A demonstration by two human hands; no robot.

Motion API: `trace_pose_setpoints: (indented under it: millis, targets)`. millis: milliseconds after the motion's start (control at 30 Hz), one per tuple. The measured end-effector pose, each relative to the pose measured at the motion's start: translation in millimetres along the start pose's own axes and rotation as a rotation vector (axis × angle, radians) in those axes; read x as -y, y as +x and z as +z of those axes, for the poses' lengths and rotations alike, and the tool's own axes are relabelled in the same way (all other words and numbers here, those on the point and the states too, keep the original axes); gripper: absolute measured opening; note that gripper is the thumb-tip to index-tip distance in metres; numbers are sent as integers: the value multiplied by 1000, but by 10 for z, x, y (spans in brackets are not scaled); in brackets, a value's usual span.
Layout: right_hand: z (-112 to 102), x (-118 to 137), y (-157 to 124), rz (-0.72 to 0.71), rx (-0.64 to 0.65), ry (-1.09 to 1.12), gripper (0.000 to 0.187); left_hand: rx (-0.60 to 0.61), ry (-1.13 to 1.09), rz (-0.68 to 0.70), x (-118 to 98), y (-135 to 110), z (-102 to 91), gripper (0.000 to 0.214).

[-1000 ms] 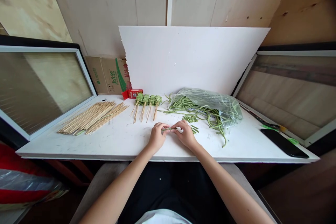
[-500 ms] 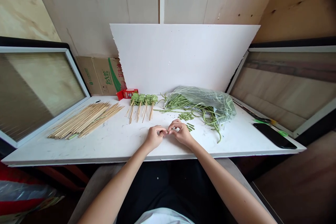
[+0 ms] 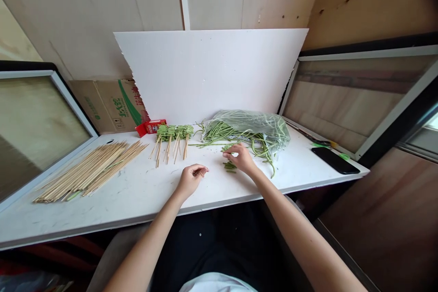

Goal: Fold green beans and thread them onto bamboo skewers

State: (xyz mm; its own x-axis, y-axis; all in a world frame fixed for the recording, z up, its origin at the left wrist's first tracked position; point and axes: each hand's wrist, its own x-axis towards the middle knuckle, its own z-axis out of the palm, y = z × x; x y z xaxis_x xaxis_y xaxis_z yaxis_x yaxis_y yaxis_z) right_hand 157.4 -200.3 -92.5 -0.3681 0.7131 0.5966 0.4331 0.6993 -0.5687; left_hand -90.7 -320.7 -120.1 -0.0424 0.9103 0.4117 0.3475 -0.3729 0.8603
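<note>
My left hand (image 3: 191, 179) is just above the front middle of the white table, its fingers curled closed. Whatever they hold, if anything, is hidden. Farther right, my right hand (image 3: 242, 159) is over short cut pieces of green bean (image 3: 230, 167), fingers bent and tips close together. Nothing can be made out between those tips. Behind it, long green beans (image 3: 222, 132) spill out of a clear plastic bag (image 3: 263, 123). To the left stand bundles of green bean pieces on skewers (image 3: 174, 132), their bare stick ends pointing towards me.
A large pile of bamboo skewers (image 3: 99, 169) covers the table's left side. A red box (image 3: 152, 126) and a cardboard carton (image 3: 109, 105) are at the back left. On the right lie a black phone (image 3: 335, 160) and scissors (image 3: 321, 141). A white board (image 3: 212, 73) stands behind.
My hands were together at the table's front; now they are apart. The right has moved to the bean pieces, while the left stays near the front. The view has turned to the right.
</note>
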Motion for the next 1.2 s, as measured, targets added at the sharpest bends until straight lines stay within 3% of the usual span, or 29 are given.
trace_pose_setpoints:
  millis: [133,367,600,733,800,900,967,1033,1200]
  targets:
    - [-226,-360,-19,157,11,-290,32,-36,47,-13,10,-13,33,32]
    - [-297,-460,-64,248,90,-293,51,-37,104,-8,20,-20,27,28]
    - [-320,-276,-15,276,243,-194,51,-76,140,30,32,-15,25,22]
    - [-278,-69,18,238,219,-228,46,-57,182,111,36,-16,29,29]
    - [-209,85,20,152,196,-199,40,-65,165,136,48,-18,36,29]
    - [-42,339,-18,-25,291,9,31,-83,126,147,78,-19,52,31]
    - [88,480,-65,-100,331,124,38,-90,98,129,94,-17,63,35]
    - [204,568,-114,-135,311,160,38,-89,63,111,96,-15,72,36]
    - [336,602,-171,-114,243,172,9,-116,105,132,32,-18,64,27]
